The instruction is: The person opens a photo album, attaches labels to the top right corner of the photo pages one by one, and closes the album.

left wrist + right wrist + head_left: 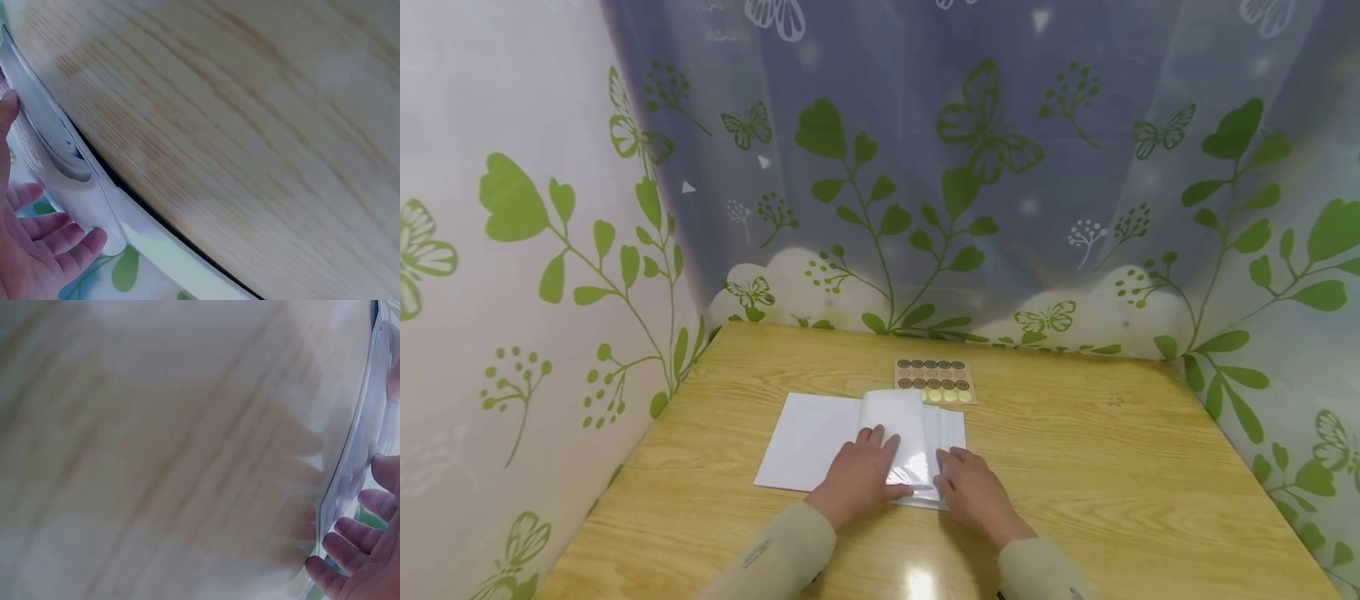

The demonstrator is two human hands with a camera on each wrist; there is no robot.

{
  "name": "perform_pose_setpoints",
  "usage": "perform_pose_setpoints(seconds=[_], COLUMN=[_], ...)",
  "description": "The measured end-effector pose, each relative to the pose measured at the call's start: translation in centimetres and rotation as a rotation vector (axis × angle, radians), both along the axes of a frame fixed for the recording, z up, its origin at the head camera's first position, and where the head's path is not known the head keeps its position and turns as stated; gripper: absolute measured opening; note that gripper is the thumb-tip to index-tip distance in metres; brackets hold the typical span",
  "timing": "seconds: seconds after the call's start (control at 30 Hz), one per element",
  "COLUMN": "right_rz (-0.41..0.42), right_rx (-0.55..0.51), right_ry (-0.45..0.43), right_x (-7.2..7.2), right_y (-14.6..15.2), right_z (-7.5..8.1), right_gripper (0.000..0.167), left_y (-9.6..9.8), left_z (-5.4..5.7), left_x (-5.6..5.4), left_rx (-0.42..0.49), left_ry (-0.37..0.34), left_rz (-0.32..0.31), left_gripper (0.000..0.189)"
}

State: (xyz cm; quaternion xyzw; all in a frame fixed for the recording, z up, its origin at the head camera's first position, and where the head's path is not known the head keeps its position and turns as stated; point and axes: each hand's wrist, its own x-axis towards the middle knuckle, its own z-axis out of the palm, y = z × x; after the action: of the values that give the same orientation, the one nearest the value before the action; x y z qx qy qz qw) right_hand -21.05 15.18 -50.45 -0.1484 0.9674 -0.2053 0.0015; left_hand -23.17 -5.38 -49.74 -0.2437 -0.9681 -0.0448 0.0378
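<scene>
An opened booklet (812, 437) with white cover and clear, glossy pages lies on the wooden table. My left hand (859, 468) rests on a raised glossy page (891, 412) that bends over toward the left, its fingers extended and spread. In the left wrist view that page curves up above the booklet's flat cover (156, 237), with the fingers against it. My right hand (976, 490) touches the right edges of the stacked pages (953, 429). The right wrist view shows its fingers (356, 536) loosely extended along the booklet's edge (357, 440).
Just behind the booklet lies a brown sheet of round stickers (931, 374), dark ones and pale yellow ones in rows. The wood-grain table (1112, 483) reaches back to a curtain (880, 250) printed with leaves and butterflies, which also hangs on both sides.
</scene>
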Motion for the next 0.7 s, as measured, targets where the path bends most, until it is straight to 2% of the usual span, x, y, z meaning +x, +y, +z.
perform_pose_setpoints(seconds=[0.1, 0.2, 0.5, 0.7], right_rz=[-0.005, -0.010, -0.031, -0.033], right_rx=[0.007, 0.012, 0.033, 0.045], right_ry=[-0.004, -0.004, -0.019, -0.010], right_x=[-0.01, -0.10, -0.21, -0.19], right_y=[-0.05, -0.06, -0.25, -0.24], right_z=[-0.02, -0.10, -0.17, -0.24], right_gripper=[0.043, 0.043, 0.043, 0.043], left_y=[0.03, -0.03, -0.55, -0.51], left_z=[0.16, 0.21, 0.10, -0.01], left_x=[0.09, 0.15, 0.03, -0.14], left_rx=[-0.003, -0.013, -0.128, -0.183], left_ry=[-0.013, 0.002, 0.148, 0.212], left_rz=[-0.007, -0.027, -0.094, -0.139], left_gripper=[0.081, 0.079, 0.069, 0.065])
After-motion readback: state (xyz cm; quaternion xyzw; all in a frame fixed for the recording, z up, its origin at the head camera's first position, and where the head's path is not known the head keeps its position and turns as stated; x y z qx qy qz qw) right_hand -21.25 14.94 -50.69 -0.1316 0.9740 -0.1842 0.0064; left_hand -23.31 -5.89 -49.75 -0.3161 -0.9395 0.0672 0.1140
